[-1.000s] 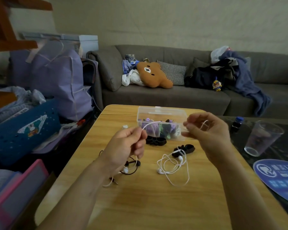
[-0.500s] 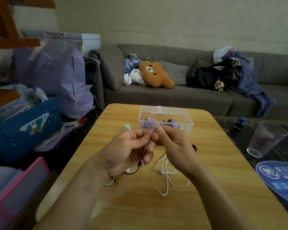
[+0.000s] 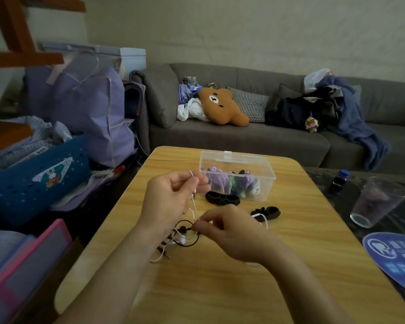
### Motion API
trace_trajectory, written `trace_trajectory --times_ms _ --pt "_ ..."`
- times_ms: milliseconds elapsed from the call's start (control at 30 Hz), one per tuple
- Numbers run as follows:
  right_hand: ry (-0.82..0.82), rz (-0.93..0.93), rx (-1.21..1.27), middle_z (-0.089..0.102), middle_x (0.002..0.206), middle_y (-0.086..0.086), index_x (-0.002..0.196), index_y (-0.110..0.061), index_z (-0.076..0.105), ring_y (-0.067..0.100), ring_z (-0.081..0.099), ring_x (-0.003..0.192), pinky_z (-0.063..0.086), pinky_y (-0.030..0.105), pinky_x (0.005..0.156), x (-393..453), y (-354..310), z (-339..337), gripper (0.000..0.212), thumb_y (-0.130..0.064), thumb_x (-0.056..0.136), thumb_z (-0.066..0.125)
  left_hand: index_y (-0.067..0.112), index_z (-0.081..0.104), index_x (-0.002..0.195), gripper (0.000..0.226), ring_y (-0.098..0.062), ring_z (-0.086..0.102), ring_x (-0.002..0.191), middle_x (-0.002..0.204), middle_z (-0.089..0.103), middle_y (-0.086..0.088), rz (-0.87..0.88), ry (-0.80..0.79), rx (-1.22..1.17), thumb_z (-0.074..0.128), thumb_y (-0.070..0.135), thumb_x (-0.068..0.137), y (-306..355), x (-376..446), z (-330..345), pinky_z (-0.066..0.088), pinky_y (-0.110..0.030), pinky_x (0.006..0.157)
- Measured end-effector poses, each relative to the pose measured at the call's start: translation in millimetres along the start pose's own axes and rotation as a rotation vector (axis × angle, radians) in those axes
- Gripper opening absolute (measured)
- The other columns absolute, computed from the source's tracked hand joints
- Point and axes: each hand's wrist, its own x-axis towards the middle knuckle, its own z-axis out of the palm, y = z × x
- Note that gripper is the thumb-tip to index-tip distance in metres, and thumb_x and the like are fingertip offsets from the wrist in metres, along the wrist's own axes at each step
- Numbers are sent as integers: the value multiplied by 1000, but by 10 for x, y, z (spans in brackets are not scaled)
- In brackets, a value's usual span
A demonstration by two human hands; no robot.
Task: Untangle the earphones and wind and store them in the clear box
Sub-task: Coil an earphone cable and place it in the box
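My left hand (image 3: 171,199) is raised above the wooden table (image 3: 220,288) and pinches the white earphone cable (image 3: 194,208) near its top. Lower down, my right hand (image 3: 229,232) pinches the same cable close to the tabletop. A white earbud (image 3: 181,240) lies tangled with black earphones (image 3: 187,230) under my hands. The clear box (image 3: 237,175) stands open at the far side of the table, with purple, green and black wound earphones inside. Most of the white cable is hidden behind my right hand.
Two black cable holders (image 3: 222,198) (image 3: 265,211) lie in front of the box. A plastic cup (image 3: 379,199) and a small bottle (image 3: 339,181) stand on the dark side table at right. A grey sofa (image 3: 243,139) is behind; bags and baskets crowd the left.
My right hand has dropped from beside my left hand down to the tabletop, sliding along the white cable. My left hand stays raised, holding the cable's upper part.
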Motion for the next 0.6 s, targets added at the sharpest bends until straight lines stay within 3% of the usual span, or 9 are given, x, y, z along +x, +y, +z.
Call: trace_trajectory --times_ms 100,200,300,400,500,600 --pt "89 -52 81 48 47 -11 94 -24 76 6 39 43 30 17 47 -35 -59 -87 26 -41 100 57 12 75 91 20 -1 71 72 81 76 4 162 -100 366 59 1 96 -86 19 -29 52 -14 67" --pt "173 -54 229 47 44 -10 87 -18 77 6 35 39 27 14 43 -76 -42 -218 30 -39 98 59 19 76 91 25 0 65 61 75 74 8 127 -262 455 58 3 97 -139 11 -41 47 -17 58" --pt "264 -51 309 50 46 -1 74 -15 76 6 34 40 28 15 42 -100 19 -303 35 -41 94 64 12 71 105 25 -11 70 66 83 75 1 -6 -471 381 46 6 104 -108 -28 22 44 -22 53" --pt "315 -30 364 57 54 13 69 -16 75 10 36 44 29 17 43 -103 70 -308 35 -41 92 67 6 65 101 25 -12 61 61 75 67 0 -91 -538 285 40 6 106 -90 -17 52 41 -22 53" --pt "427 3 382 50 46 2 66 -19 76 10 36 43 32 21 43 -96 109 -303 31 -44 83 75 8 64 96 29 -8 48 56 67 56 3 -231 -567 171 38 8 107 -79 -6 49 38 -18 55" --pt "562 52 418 57 46 -2 67 -20 77 7 42 42 38 29 46 -87 160 -334 27 -46 70 84 7 63 90 29 -11 40 55 67 51 0 -369 -576 10 39 10 104 -52 6 28 29 -25 57"
